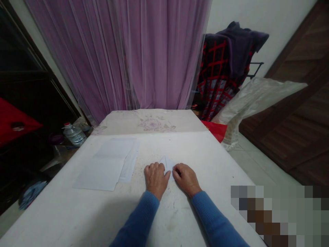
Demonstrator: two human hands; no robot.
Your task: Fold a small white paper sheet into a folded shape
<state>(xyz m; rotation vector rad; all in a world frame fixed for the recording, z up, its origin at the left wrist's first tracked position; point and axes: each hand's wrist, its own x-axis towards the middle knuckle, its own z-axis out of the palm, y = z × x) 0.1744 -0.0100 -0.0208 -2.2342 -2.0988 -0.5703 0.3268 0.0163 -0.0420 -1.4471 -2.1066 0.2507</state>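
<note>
A small folded piece of white paper (167, 164) lies on the white table (200, 154), mostly hidden under my hands. My left hand (155, 178) rests palm down on its left part, fingers curled over it. My right hand (185, 178) presses on its right edge with bent fingers. Both arms wear blue sleeves. How the paper is folded cannot be told.
A stack of white paper sheets (109, 164) lies left of my hands. A water bottle (74, 133) stands on the floor at left. Purple curtains (144, 51) hang behind the table. At right are a clothes-draped rack (223, 72) and a plastic sack (254, 97).
</note>
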